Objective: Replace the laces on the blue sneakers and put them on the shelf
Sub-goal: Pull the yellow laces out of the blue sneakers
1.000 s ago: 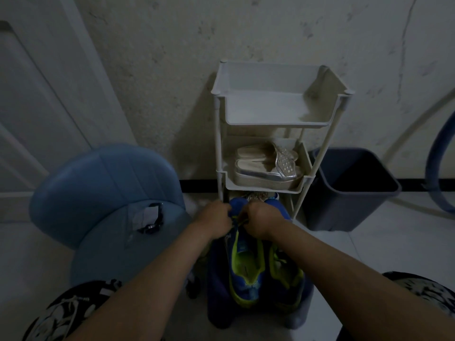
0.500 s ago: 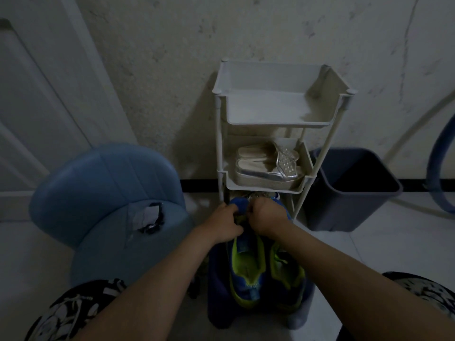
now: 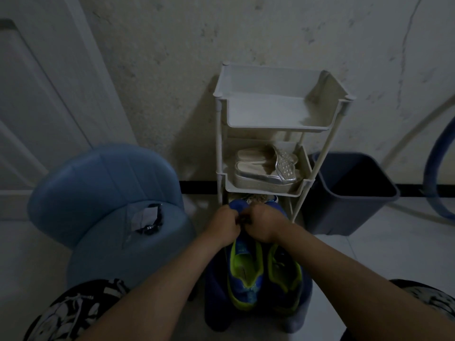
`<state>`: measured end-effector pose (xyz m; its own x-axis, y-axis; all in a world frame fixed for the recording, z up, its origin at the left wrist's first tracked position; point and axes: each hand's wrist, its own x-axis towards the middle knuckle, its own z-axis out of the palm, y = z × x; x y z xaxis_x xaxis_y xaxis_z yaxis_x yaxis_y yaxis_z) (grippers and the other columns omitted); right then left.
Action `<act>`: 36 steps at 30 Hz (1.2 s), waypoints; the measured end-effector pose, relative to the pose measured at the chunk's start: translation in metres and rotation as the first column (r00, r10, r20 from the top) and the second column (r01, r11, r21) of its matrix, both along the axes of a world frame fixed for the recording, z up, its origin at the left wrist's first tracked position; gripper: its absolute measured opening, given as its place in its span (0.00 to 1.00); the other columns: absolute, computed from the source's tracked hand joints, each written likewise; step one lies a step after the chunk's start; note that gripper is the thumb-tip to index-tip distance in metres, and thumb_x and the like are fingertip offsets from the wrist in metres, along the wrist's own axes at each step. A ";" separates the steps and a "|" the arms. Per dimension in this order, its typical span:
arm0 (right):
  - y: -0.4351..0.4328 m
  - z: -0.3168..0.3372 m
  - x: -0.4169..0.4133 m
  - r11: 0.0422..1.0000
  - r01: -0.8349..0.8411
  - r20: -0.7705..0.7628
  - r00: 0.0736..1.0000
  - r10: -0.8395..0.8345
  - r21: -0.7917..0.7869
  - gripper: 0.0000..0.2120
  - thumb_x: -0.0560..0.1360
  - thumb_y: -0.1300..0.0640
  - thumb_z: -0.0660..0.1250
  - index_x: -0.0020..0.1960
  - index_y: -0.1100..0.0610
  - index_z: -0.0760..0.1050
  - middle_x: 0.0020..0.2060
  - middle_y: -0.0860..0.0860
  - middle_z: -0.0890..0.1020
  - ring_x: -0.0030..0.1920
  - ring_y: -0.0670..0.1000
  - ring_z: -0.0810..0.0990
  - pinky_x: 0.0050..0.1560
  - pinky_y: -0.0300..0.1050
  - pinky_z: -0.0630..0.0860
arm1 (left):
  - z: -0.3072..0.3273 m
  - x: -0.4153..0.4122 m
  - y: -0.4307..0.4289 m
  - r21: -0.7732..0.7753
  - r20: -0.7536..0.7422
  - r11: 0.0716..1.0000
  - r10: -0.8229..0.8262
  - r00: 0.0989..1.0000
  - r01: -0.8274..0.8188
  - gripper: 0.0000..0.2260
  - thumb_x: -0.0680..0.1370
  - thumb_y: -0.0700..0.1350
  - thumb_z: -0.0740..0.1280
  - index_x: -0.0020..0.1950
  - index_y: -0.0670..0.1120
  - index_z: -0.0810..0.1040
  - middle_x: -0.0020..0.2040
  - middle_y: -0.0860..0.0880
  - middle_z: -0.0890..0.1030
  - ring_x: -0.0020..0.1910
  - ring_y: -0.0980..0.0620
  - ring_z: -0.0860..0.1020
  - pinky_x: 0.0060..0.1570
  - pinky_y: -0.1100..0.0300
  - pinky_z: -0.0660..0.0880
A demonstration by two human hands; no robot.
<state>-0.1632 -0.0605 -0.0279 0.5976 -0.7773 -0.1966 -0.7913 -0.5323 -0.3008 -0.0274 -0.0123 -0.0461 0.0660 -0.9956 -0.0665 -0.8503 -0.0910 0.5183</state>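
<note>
While both hands are bunched on one shoe, the relation that counts is that shoe's long axis: the blue sneakers (image 3: 266, 276) lie heel toward the person and toe away. The axis runs from the forearms, through the grip, toward the shelf (image 3: 278, 127).

Grip: left hand (image 3: 225, 223) and right hand (image 3: 262, 223) meet knuckle to knuckle over the forefoot of the left-side sneaker, fingers of both curled tight. A dark strand shows in the gap between them. I read it as the lace (image 3: 244, 219), pinched from both sides. Fingertips are hidden under the knuckles, so I can't tell which eyelet is being worked.

From the grip:
- tongue and collar of that shoe run back toward the wrists
- the second sneaker sits just beside it, under the right forearm, with no hand on it
- both rest on a dark stool (image 3: 216, 291) below
- shelf is just beyond the knuckles, with silver sandals (image 3: 266, 168) on the tier up and ahead, and the top tier higher again

Judgement: lacing looks to be near the toe end, so the work should walk back along the axis toward the person, each hand pulling out to its own side. Neither hand is nearer the lace. The right is nearer the second shoe. Shelving comes later: a short lift forward and up, toe first
</note>
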 end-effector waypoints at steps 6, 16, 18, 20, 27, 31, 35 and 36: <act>-0.004 -0.005 0.003 0.998 0.000 -0.109 0.994 -0.007 -0.066 0.11 0.78 0.54 0.63 0.56 0.55 0.81 0.52 0.54 0.83 0.52 0.54 0.81 0.49 0.45 0.75 | 0.000 0.008 -0.002 0.051 -0.033 0.999 -0.014 0.999 0.016 0.06 0.72 0.40 0.69 0.40 0.37 0.82 0.40 0.39 0.82 0.41 0.43 0.80 0.40 0.53 0.75; -0.025 0.004 -0.018 0.920 0.384 0.220 0.894 -0.390 0.071 0.09 0.77 0.57 0.64 0.53 0.59 0.80 0.52 0.58 0.83 0.53 0.58 0.81 0.51 0.46 0.76 | -0.012 0.006 -0.002 -0.021 -0.050 1.000 -0.002 0.999 0.001 0.04 0.77 0.40 0.68 0.43 0.43 0.81 0.46 0.44 0.79 0.45 0.48 0.78 0.42 0.64 0.67; -0.019 0.006 -0.016 0.955 0.291 0.220 0.929 -0.297 0.058 0.16 0.76 0.57 0.66 0.63 0.54 0.78 0.61 0.54 0.79 0.59 0.56 0.79 0.57 0.47 0.76 | -0.014 0.006 -0.004 -0.021 -0.047 1.000 -0.008 0.999 0.007 0.04 0.77 0.40 0.67 0.43 0.42 0.80 0.46 0.44 0.79 0.46 0.47 0.78 0.42 0.63 0.67; -0.012 0.008 -0.011 0.988 0.152 0.256 0.954 -0.157 0.043 0.22 0.74 0.53 0.67 0.68 0.49 0.74 0.65 0.51 0.76 0.62 0.54 0.77 0.61 0.46 0.75 | -0.014 0.007 -0.005 -0.010 -0.049 1.000 -0.025 0.999 0.024 0.04 0.76 0.40 0.67 0.44 0.41 0.80 0.47 0.43 0.80 0.46 0.46 0.79 0.41 0.62 0.67; -0.007 0.001 -0.003 0.998 0.029 -0.044 0.999 -0.031 -0.048 0.13 0.77 0.44 0.65 0.55 0.49 0.82 0.49 0.52 0.84 0.51 0.53 0.81 0.45 0.43 0.74 | -0.015 0.011 -0.004 0.049 -0.115 0.999 -0.016 0.993 0.021 0.03 0.74 0.39 0.68 0.42 0.44 0.80 0.39 0.45 0.81 0.40 0.47 0.79 0.36 0.62 0.69; -0.012 0.005 -0.006 0.964 0.230 0.186 0.950 -0.252 0.134 0.07 0.75 0.49 0.68 0.48 0.47 0.84 0.46 0.47 0.85 0.47 0.48 0.81 0.43 0.41 0.74 | -0.014 0.012 -0.005 0.093 -0.171 0.996 0.030 0.985 -0.014 0.05 0.75 0.42 0.70 0.39 0.47 0.77 0.30 0.54 0.74 0.31 0.56 0.72 0.27 0.69 0.63; -0.016 0.014 -0.011 0.836 0.529 0.424 0.730 -0.536 0.147 0.09 0.77 0.52 0.63 0.45 0.49 0.82 0.38 0.47 0.82 0.43 0.52 0.82 0.42 0.44 0.76 | -0.015 0.014 -0.007 0.111 -0.181 0.994 0.038 0.983 -0.018 0.04 0.76 0.43 0.69 0.41 0.48 0.78 0.32 0.56 0.74 0.32 0.59 0.72 0.28 0.71 0.64; -0.018 0.016 -0.013 0.812 0.566 0.454 0.691 -0.563 0.144 0.09 0.77 0.51 0.62 0.45 0.50 0.81 0.35 0.46 0.81 0.43 0.53 0.82 0.41 0.45 0.76 | -0.015 0.013 -0.007 0.113 -0.183 0.993 0.038 0.982 -0.017 0.04 0.76 0.43 0.69 0.42 0.48 0.78 0.33 0.56 0.74 0.33 0.58 0.73 0.30 0.68 0.65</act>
<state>-0.1761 -0.0789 -0.0115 0.0613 -0.9980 -0.0141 -0.7130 -0.0340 -0.7004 -0.0143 -0.0196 -0.0612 0.0696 -0.9794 -0.1893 -0.7371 -0.1784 0.6518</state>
